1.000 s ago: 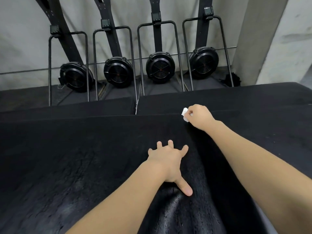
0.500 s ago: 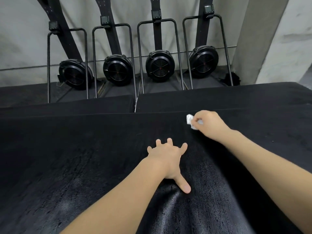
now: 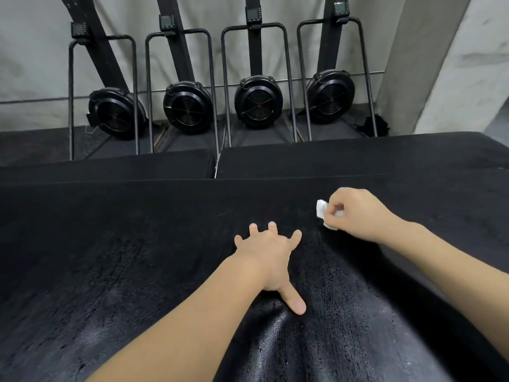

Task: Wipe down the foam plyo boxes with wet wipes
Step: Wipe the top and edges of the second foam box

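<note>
A large black foam plyo box fills the lower part of the view, its top glossy and wet near me. My left hand lies flat on it with fingers spread and the thumb pointing toward me. To its right, my right hand grips a crumpled white wet wipe and presses it on the box top, a little short of the far edge. Most of the wipe is hidden inside the fist.
Two more black plyo boxes stand lower behind the near one, a narrow gap between them. Beyond stand several black fan machines in metal frames against a pale wall. A concrete pillar rises at right.
My right hand has dragged the wipe toward me and to the right across the box top. My left hand has stayed planted in place.
</note>
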`<state>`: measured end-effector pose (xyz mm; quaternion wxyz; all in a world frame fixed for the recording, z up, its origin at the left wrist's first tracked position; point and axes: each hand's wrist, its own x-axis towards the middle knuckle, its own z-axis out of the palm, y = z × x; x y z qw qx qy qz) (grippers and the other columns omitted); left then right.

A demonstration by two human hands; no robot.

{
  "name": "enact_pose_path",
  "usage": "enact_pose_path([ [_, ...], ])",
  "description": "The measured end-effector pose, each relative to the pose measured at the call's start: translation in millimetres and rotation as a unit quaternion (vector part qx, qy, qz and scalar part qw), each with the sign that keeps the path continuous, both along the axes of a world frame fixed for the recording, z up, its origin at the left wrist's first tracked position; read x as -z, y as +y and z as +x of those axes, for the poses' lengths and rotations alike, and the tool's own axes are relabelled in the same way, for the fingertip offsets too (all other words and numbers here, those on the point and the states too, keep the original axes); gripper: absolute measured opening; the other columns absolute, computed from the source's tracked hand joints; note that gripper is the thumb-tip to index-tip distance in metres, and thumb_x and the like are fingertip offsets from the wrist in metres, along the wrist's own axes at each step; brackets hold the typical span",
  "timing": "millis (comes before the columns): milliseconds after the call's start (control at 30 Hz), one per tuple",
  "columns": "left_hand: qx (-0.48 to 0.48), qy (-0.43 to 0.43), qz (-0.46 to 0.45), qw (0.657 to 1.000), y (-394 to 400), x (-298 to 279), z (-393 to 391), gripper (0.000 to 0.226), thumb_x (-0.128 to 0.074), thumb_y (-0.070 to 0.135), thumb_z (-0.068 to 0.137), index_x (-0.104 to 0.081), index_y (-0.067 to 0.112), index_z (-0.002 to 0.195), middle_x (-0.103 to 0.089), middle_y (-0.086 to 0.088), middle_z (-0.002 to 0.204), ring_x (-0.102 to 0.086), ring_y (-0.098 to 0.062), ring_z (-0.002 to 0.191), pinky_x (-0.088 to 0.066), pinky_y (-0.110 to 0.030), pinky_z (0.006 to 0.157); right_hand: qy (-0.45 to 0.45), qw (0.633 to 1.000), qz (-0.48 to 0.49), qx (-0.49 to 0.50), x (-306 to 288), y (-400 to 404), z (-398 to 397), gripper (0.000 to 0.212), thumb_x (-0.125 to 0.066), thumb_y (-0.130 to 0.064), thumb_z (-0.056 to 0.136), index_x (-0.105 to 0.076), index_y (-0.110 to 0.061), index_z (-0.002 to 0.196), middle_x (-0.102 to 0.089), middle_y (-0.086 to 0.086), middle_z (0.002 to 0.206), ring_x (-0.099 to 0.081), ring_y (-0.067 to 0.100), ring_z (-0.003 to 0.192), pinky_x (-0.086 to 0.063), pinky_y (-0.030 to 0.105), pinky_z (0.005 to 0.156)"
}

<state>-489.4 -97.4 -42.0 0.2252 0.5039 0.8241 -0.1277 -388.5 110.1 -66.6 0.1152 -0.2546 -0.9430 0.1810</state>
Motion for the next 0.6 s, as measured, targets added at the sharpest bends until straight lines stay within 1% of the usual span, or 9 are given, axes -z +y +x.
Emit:
enact_pose_path([
  [100,0.002,0.002,0.0,1.0,0.7,0.4,0.2,0.149,-0.087,0.07,0.053,0.013,0.04,0.158,0.009,-0.018,0.167,0.005,-0.052,0.15,-0.017,-0.073,0.114,0.009,0.999,-0.015,-0.033,6.6,-1.5,16.0,0.021,-0.064,-0.033,0.078,-0.062,-0.021,0.061,-0.061,-0.009,0.08,-0.06,0.006,0.076,-0.05,0.026,0.07],
  [167,0.003,0.005,0.002,1.0,0.6,0.8,0.0,0.149,-0.087,0.07,0.052,0.013,0.04,0.158,0.008,-0.018,0.167,0.004,-0.053,0.15,-0.018,-0.074,0.114,0.024,0.999,-0.011,-0.044,10.3,13.2,6.8,0.029,-0.057,-0.04,0.083,-0.063,-0.018,0.063,-0.063,-0.006,0.08,-0.061,0.008,0.077,-0.052,0.029,0.075],
  [233,0.002,0.004,0.003,1.0,0.5,0.8,0.0,0.148,-0.087,0.07,0.053,0.013,0.04,0.158,0.008,-0.018,0.167,0.005,-0.052,0.15,-0.017,-0.074,0.114,0.042,0.999,-0.013,-0.024,10.7,33.6,-13.6,0.032,-0.058,-0.039,0.087,-0.062,-0.016,0.064,-0.063,-0.002,0.08,-0.061,0.014,0.078,-0.052,0.034,0.077],
  [267,0.002,0.004,0.003,1.0,0.8,0.7,0.4,0.148,-0.087,0.07,0.053,0.013,0.04,0.158,0.009,-0.018,0.167,0.005,-0.052,0.15,-0.017,-0.074,0.114,0.053,0.998,-0.027,-0.01,10.3,44.9,-24.2,0.03,-0.06,-0.036,0.088,-0.062,-0.016,0.065,-0.064,0.0,0.081,-0.061,0.017,0.079,-0.052,0.036,0.077],
  [333,0.002,0.002,0.006,1.0,0.2,2.0,-1.1,0.148,-0.087,0.07,0.053,0.013,0.04,0.158,0.008,-0.018,0.167,0.005,-0.053,0.15,-0.017,-0.074,0.114,0.059,0.997,-0.05,0.017,9.0,60.5,-44.7,0.026,-0.061,-0.03,0.091,-0.065,-0.017,0.069,-0.065,0.001,0.084,-0.06,0.02,0.082,-0.049,0.034,0.074],
  [367,0.003,0.003,0.007,1.0,0.6,2.0,-1.4,0.148,-0.087,0.071,0.052,0.013,0.041,0.158,0.008,-0.017,0.167,0.005,-0.053,0.15,-0.017,-0.074,0.114,0.061,0.996,-0.053,0.026,9.8,64.2,-51.3,0.026,-0.059,-0.028,0.093,-0.066,-0.015,0.072,-0.065,0.003,0.085,-0.058,0.02,0.081,-0.046,0.032,0.071],
  [433,0.002,0.003,0.007,1.0,0.4,2.2,-1.4,0.148,-0.086,0.071,0.052,0.013,0.041,0.158,0.008,-0.017,0.167,0.005,-0.052,0.15,-0.016,-0.074,0.115,0.065,0.996,-0.054,0.039,13.6,64.7,-57.4,0.029,-0.056,-0.028,0.096,-0.065,-0.012,0.074,-0.063,0.007,0.085,-0.056,0.022,0.077,-0.045,0.033,0.068],
  [533,0.002,0.006,0.004,1.0,-0.3,-0.4,0.2,0.147,-0.085,0.072,0.053,0.013,0.041,0.158,0.008,-0.016,0.168,0.003,-0.052,0.15,-0.017,-0.072,0.115,0.052,0.997,-0.056,0.033,9.0,44.3,-39.2,0.028,-0.058,-0.03,0.092,-0.063,-0.018,0.068,-0.063,0.001,0.08,-0.06,0.023,0.077,-0.051,0.038,0.07],
  [600,0.001,0.002,0.005,1.0,-1.5,-2.5,2.7,0.146,-0.085,0.072,0.054,0.012,0.041,0.158,0.007,-0.016,0.168,0.003,-0.051,0.15,-0.018,-0.072,0.115,0.034,0.999,-0.04,0.002,0.5,19.2,-7.6,0.029,-0.061,-0.029,0.09,-0.063,-0.02,0.063,-0.063,-0.002,0.078,-0.061,0.017,0.076,-0.052,0.037,0.072],
])
